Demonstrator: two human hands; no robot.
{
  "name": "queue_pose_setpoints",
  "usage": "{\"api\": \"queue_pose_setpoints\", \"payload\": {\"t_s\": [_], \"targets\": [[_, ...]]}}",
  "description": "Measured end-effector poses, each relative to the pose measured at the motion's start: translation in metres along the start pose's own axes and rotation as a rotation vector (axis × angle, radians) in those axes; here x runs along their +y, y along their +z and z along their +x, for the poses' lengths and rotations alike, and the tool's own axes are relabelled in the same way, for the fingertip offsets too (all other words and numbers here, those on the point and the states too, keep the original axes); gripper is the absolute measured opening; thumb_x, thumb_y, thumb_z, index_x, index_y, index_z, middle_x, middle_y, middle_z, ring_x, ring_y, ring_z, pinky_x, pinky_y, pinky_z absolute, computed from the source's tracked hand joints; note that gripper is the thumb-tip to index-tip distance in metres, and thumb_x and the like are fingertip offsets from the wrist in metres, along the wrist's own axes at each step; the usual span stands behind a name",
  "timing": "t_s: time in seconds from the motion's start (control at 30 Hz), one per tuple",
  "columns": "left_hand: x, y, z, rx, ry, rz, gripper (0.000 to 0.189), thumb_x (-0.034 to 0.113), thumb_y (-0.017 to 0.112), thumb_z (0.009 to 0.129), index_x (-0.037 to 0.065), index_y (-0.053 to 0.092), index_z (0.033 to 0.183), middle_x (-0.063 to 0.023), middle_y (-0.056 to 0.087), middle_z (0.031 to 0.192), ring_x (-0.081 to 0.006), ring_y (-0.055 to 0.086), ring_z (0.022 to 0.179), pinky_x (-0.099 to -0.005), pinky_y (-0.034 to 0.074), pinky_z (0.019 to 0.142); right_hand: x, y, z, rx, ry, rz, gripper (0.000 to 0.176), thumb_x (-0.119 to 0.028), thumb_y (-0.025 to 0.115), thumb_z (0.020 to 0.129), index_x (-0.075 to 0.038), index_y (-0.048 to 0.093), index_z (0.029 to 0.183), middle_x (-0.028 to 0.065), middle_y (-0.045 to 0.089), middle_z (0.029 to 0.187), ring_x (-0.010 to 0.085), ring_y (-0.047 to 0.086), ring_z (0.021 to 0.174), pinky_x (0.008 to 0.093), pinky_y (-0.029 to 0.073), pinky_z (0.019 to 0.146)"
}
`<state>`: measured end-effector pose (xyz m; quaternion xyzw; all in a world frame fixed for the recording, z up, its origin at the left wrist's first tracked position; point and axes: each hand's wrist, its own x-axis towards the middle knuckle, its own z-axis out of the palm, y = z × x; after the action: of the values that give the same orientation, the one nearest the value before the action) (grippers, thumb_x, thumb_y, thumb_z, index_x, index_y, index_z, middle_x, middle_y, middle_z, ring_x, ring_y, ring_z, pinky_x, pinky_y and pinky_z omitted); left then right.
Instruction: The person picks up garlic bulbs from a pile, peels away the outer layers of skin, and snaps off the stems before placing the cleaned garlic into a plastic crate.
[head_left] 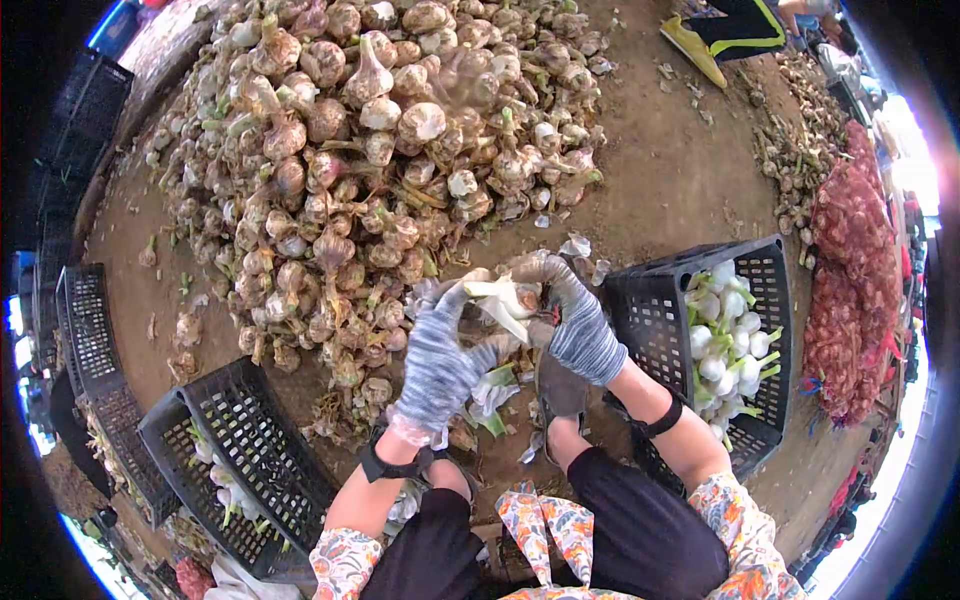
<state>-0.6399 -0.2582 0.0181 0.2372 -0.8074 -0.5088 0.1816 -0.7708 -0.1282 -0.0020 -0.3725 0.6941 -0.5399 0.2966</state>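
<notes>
One whitish garlic bulb with a pale, flattened stem (523, 297) is held between both hands. Its stem is directed leftward, pinched by the left hand, grey-striped and gloved (440, 352); its rounded body is gripped by the matching-gloved right hand (582, 322) (a dark scrap there cannot be identified), nearer the black slatted plastic crate (650, 315).
</notes>
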Motion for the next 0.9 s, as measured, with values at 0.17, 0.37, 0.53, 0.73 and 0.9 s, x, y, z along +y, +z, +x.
{"api": "queue_pose_setpoints", "payload": {"t_s": [0.17, 0.37, 0.53, 0.73, 0.9], "targets": [[-0.008, 0.008, -0.006, 0.059, -0.111, -0.386, 0.021, 0.0, 0.068, 0.07, 0.003, 0.064, 0.09, -0.0059, 0.058, 0.092, -0.0152, 0.056, 0.085, -0.0274, 0.045, 0.077, 0.003, -0.002, -0.001, -0.081, 0.089, 0.364, 0.05, -0.007, 0.071, 0.067, -0.007, 0.047, 0.111, 0.0093, 0.05, 0.121, 0.0174, 0.047, 0.109, 0.0319, 0.037, 0.095], [-0.002, 0.004, -0.011, 0.114, 0.164, -0.163, 0.024, 0.002, 0.075, 0.065, 0.005, 0.061, 0.083, -0.0073, 0.059, 0.091, -0.0193, 0.056, 0.084, -0.0292, 0.045, 0.077, 0.01, -0.004, -0.009, -0.016, 0.212, 0.377, 0.06, -0.003, 0.071, 0.069, -0.006, 0.043, 0.122, 0.0084, 0.047, 0.125, 0.0179, 0.047, 0.112, 0.0326, 0.038, 0.096], [-0.005, 0.015, -0.018, 0.158, 0.172, -0.194, 0.025, 0.002, 0.072, 0.065, 0.006, 0.061, 0.087, -0.0094, 0.058, 0.09, -0.0243, 0.058, 0.081, -0.032, 0.048, 0.071, 0.005, -0.002, -0.014, 0.019, 0.163, 0.423, 0.063, 0.001, 0.067, 0.071, -0.005, 0.039, 0.126, 0.0071, 0.045, 0.126, 0.0171, 0.046, 0.112, 0.0313, 0.039, 0.095], [-0.006, 0.023, -0.02, 0.206, 0.141, -0.078, 0.047, 0.007, 0.076, 0.061, 0.005, 0.058, 0.105, -0.0122, 0.055, 0.102, -0.0265, 0.056, 0.09, -0.0329, 0.047, 0.077, -0.001, 0.012, -0.015, 0.092, -0.062, 0.143, 0.045, -0.004, 0.069, 0.069, -0.006, 0.046, 0.107, 0.0107, 0.047, 0.122, 0.0169, 0.048, 0.108, 0.0308, 0.043, 0.09], [-0.007, 0.028, -0.021, 0.297, 0.187, -0.122, 0.051, 0.005, 0.077, 0.06, 0.008, 0.058, 0.107, -0.01, 0.054, 0.101, -0.0242, 0.054, 0.09, -0.0319, 0.046, 0.076, 0.006, 0.023, -0.019, 0.154, -0.068, 0.177, 0.042, -0.003, 0.07, 0.068, -0.007, 0.049, 0.104, 0.0137, 0.047, 0.122, 0.0207, 0.051, 0.107, 0.032, 0.044, 0.089]]}}
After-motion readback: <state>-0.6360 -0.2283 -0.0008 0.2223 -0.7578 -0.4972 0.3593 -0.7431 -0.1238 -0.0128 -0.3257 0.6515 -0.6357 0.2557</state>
